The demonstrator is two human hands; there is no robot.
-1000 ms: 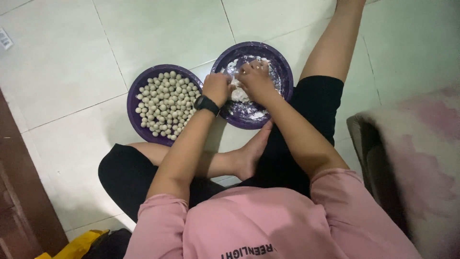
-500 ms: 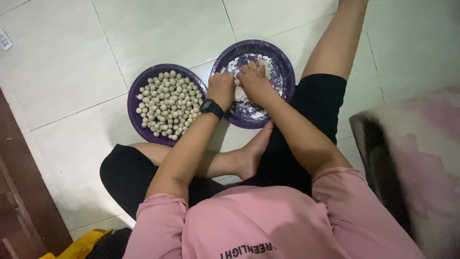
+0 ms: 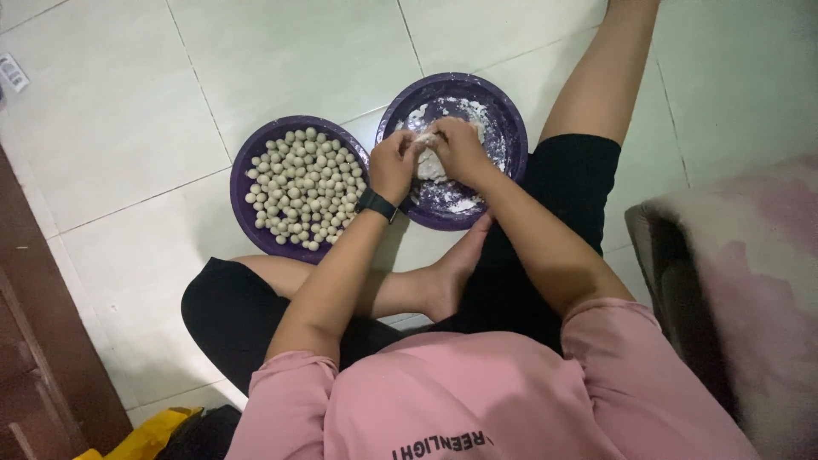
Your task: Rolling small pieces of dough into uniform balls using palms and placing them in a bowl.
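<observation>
Both hands are working over the round purple plastic bowl dusted with white flour (image 3: 503,128). The left hand (image 3: 392,163), the one with the black wristband, is curled around the lump of pale white dough (image 3: 429,163), fingers closed on its left side. The right hand (image 3: 458,149) is closed on the same lump from the other side, fingertips pinching near the top. The dough sits in the middle of that floured bowl, low between the two hands.

My take on doing this bit well: keep the pinch small and even so each piece matches the ones already made, and hold the lump over the floured bowl so nothing sticks or drops on the floor.

Just beside it on the left, rims near or touching, is a second round purple plastic bowl (image 3: 243,183) filled with small pale dough balls (image 3: 305,187), all roughly the same size.

Everything sits on a pale tiled floor with thin grout lines (image 3: 128,102). The person sits on the floor, one leg folded and one stretched out past the bowls. There's dark wooden furniture (image 3: 38,341) at the left edge and a pinkish fuzzy cushioned seat (image 3: 741,281) on the right.
</observation>
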